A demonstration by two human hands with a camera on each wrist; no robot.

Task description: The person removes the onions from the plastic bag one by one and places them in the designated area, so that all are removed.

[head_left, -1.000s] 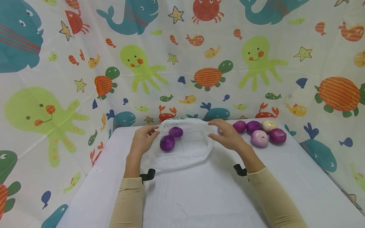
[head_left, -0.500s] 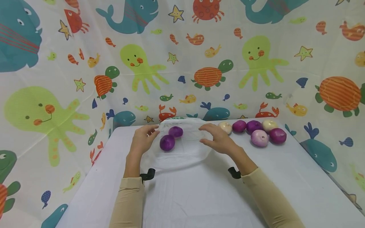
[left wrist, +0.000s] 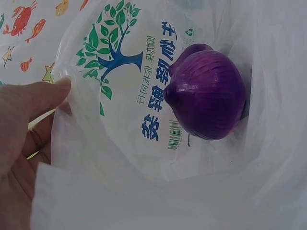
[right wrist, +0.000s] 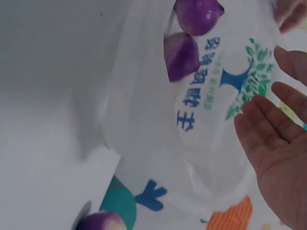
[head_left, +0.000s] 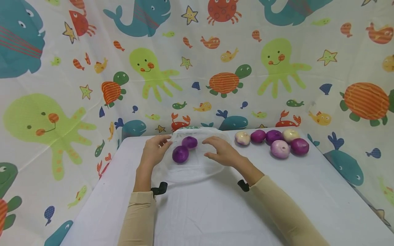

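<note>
A thin white plastic bag [head_left: 204,167] lies on the table with its mouth spread towards me. Inside rest two purple onions, the nearer onion [head_left: 180,154] touching the farther onion [head_left: 189,143]. The left wrist view shows a green tree print and blue lettering on the bag [left wrist: 120,158] behind the onion [left wrist: 208,93]. My left hand [head_left: 154,150] pinches the bag's left rim between thumb and fingers. Over the bag's right part, my right hand [head_left: 224,152] reaches towards the onions with fingers spread and nothing held. In the right wrist view, the right hand [right wrist: 278,134] shows its palm beside the bag.
Several loose onions are grouped at the back right of the white table [head_left: 197,212]: a pale onion [head_left: 242,138], a purple onion [head_left: 299,147] and a light pinkish onion [head_left: 280,149] among them. A curtain [head_left: 197,51] printed with sea animals hangs behind.
My right hand has moved left from the bag's right rim to over its mouth, uncovering the pale onion behind. The left hand and both onions in the bag stay where they were.
</note>
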